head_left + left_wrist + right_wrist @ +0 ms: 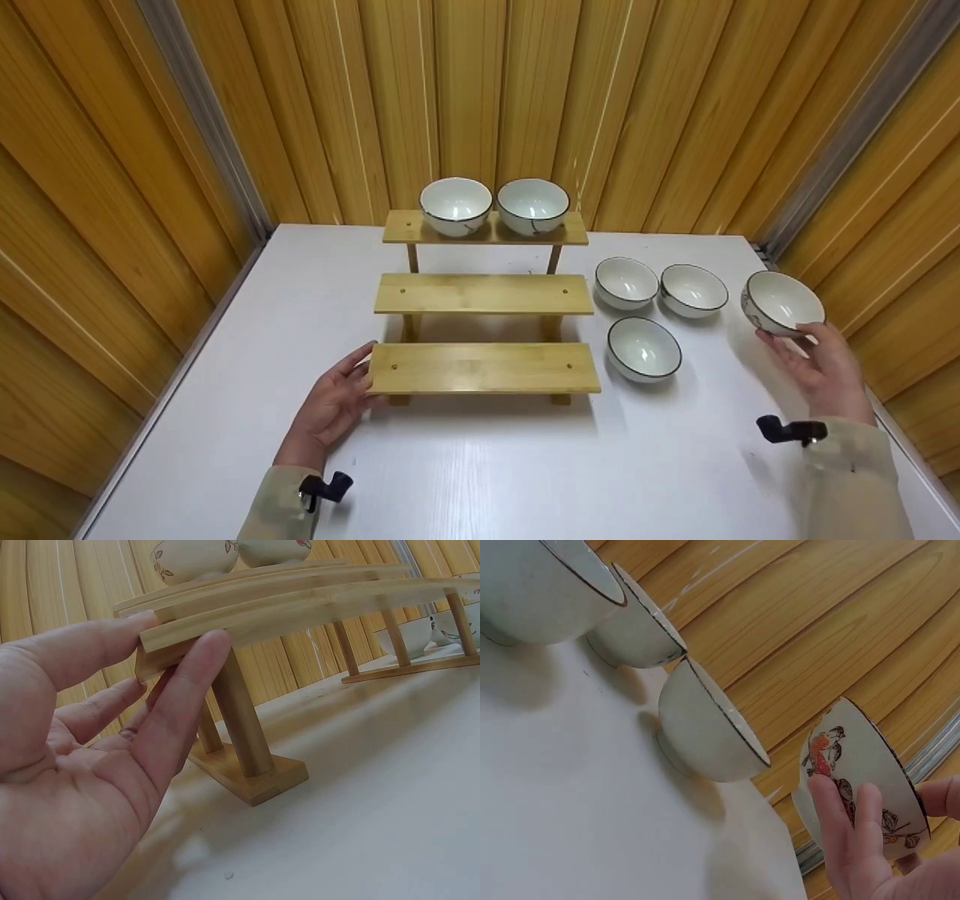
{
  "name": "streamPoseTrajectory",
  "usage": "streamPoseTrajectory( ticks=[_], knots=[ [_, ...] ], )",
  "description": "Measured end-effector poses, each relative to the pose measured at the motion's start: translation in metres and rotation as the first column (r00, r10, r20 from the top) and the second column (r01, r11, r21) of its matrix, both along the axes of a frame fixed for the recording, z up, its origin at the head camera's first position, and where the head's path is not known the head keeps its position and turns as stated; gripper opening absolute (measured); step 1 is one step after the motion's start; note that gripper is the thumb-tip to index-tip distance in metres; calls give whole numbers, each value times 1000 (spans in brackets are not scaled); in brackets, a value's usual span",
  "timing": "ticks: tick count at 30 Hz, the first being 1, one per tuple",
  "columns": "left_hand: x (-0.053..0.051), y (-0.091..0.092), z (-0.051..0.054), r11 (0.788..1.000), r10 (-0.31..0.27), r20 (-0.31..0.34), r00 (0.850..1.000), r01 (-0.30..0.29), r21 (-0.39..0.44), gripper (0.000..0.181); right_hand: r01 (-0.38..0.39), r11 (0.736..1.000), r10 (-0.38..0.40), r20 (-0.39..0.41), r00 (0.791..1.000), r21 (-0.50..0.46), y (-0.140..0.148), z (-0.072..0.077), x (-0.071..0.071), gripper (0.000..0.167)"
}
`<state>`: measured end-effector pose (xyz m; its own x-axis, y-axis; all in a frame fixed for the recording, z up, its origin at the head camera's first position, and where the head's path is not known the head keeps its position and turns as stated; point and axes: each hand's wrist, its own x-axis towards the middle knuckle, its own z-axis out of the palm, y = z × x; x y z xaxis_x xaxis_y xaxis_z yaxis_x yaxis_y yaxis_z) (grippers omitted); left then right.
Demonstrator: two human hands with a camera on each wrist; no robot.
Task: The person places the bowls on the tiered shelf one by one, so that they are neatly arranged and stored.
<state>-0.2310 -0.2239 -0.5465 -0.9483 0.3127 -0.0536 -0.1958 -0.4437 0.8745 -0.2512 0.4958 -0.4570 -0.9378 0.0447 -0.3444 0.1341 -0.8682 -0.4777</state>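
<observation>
A three-step wooden stand point(480, 294) stands on the white table. My left hand point(337, 401) grips the left end of its lowest shelf, with digits on either side of the shelf's end point(176, 641) in the left wrist view. Far to the right, my right hand point(825, 367) holds a white bowl point(780, 300) with a dark rim, tilted and raised off the table. Its outside shows a red and dark floral pattern in the right wrist view, where fingers point(866, 832) press against its wall.
Two matching bowls, a left one point(456, 206) and a right one point(533, 206), sit side by side on the top shelf. Three more stand right of the stand: a back bowl point(627, 283), its neighbour point(694, 291) and a front bowl point(644, 350). Wood-patterned walls point(495, 97) enclose the table.
</observation>
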Motion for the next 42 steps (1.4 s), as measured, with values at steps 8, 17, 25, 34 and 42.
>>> streamPoseTrajectory(
  ticks=[8,17,25,34,42],
  knots=[
    [0,0,0,1000,-5,-3,1000,5,19,65,-151,984,166,-170,971,100,-24,16,10,40],
    [1,0,0,999,-24,-21,999,25,42,68,-273,917,360,-309,880,291,-72,33,15,46],
    [1,0,-1,998,-24,-17,1000,25,58,66,-310,854,456,-317,831,417,-114,46,13,46],
    [0,-1,-2,999,-21,-22,1000,22,47,67,-339,766,529,-236,815,545,-156,57,4,59],
    [0,1,-2,1000,2,-6,1000,-2,28,68,-366,694,546,-120,829,620,-200,69,-10,76]
  ],
)
